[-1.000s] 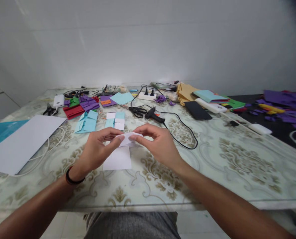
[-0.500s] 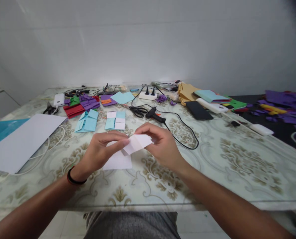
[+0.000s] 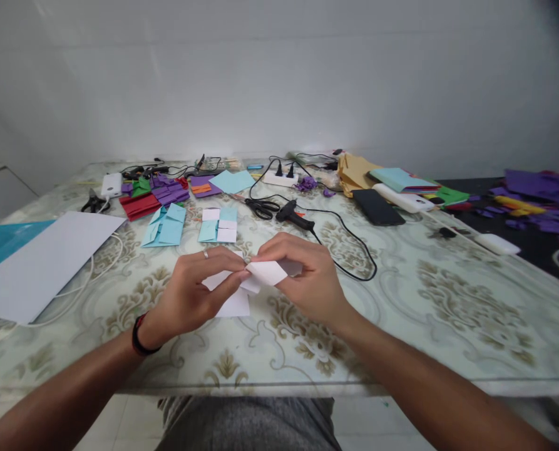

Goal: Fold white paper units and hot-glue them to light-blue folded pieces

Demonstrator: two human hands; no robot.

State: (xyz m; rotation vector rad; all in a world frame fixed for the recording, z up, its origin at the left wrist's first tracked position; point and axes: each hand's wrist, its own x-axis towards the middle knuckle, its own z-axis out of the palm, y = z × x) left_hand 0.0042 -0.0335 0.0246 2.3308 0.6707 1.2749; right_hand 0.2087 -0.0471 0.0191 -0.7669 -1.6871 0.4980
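Between both hands is a small folded piece of white paper (image 3: 267, 273), lifted a little over the table. My left hand (image 3: 201, 285) pinches its left edge between thumb and fingers; a ring and a dark wristband show on this side. Closed around the right end of the same paper is my right hand (image 3: 310, 274), its fingertips meeting the left ones at the top. A flat white sheet (image 3: 235, 305) lies underneath, partly covered by my left hand. Beyond the hands sit a blue-and-white folded paper square (image 3: 218, 225) and a light blue folded paper (image 3: 164, 225).
A black glue gun (image 3: 294, 216) with a looping cord and black-handled scissors (image 3: 261, 208) lie behind my hands. On the left rests a large white sheet (image 3: 49, 263) over a cable. To the right are a phone (image 3: 377, 207) and a white power strip (image 3: 404, 199). Coloured papers (image 3: 169, 191) lie farther back.
The folded white paper has tilted and its crease has turned between my fingers. My left fingers have shifted slightly right, closer to my right hand.
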